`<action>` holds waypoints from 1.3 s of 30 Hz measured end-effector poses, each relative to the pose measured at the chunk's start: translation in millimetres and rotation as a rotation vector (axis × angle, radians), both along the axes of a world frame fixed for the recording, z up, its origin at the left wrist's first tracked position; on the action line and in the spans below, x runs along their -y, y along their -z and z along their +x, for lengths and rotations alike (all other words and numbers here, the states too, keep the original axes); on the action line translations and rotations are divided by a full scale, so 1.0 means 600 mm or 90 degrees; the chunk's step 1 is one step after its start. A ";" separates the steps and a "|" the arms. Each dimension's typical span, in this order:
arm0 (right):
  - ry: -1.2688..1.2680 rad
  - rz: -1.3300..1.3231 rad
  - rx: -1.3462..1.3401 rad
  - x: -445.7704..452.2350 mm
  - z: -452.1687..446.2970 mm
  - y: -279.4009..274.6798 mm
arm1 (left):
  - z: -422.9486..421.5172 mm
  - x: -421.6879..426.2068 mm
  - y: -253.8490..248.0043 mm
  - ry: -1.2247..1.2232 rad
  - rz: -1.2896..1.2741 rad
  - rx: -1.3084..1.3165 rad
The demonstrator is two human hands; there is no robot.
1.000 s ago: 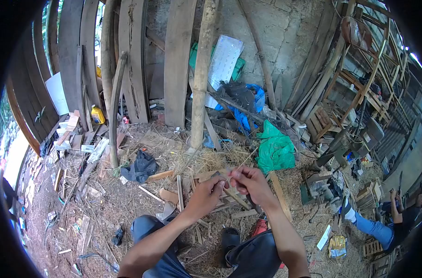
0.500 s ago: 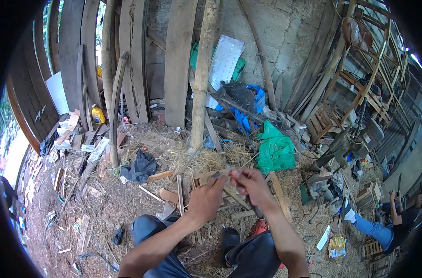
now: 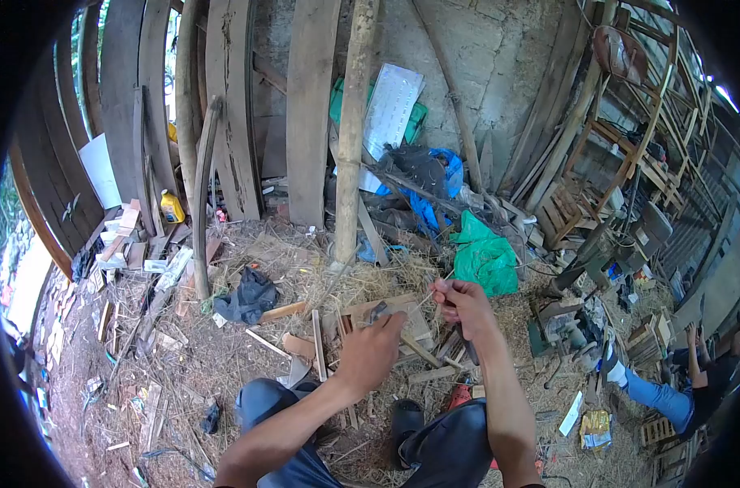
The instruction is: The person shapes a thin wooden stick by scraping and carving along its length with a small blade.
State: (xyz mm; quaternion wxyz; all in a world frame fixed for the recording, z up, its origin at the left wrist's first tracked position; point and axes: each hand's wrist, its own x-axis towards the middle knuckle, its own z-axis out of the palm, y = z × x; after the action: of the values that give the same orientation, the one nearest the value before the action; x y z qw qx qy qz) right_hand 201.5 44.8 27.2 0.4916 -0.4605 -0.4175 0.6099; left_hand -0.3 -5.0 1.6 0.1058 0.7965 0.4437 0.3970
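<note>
My left hand point(image 3: 370, 350) is closed in front of my knees, with a small grey, flat-ended piece point(image 3: 378, 310) sticking out above its fingers; its kind is unclear. Up and to the right, my right hand point(image 3: 467, 309) pinches what looks like a thin pale stick point(image 3: 426, 300). A dark, narrow object point(image 3: 472, 351) shows below the right palm, and I cannot tell whether that hand grips it. The hands are apart. Under them lie wood offcuts point(image 3: 419, 348) on the straw-covered ground.
A green plastic bag point(image 3: 485, 259) lies just beyond my right hand. A wooden post point(image 3: 353, 154) stands ahead. Black cloth point(image 3: 250, 294) rests left of the offcuts. At the far right sits another person point(image 3: 661, 400) in jeans, holding a long blade point(image 3: 701, 309).
My hands were close together and have separated. The right hand has moved up and to the right, while the left has shifted slightly down.
</note>
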 end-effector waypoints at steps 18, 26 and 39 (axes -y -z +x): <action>-0.022 0.007 0.043 -0.006 0.001 0.020 | -0.009 0.004 0.007 -0.016 0.035 -0.060; 0.103 0.044 0.045 -0.010 0.001 0.038 | -0.005 -0.003 0.013 -0.019 0.038 -0.073; -0.031 0.096 0.002 0.021 -0.043 0.030 | -0.011 -0.021 0.010 0.005 -0.144 0.108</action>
State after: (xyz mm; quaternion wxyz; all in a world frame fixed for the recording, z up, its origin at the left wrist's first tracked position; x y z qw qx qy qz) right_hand 175.5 32.3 9.5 0.5091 -0.4129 -0.4745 0.5875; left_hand -6.8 7.5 -4.1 0.2337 0.7449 0.4716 0.4101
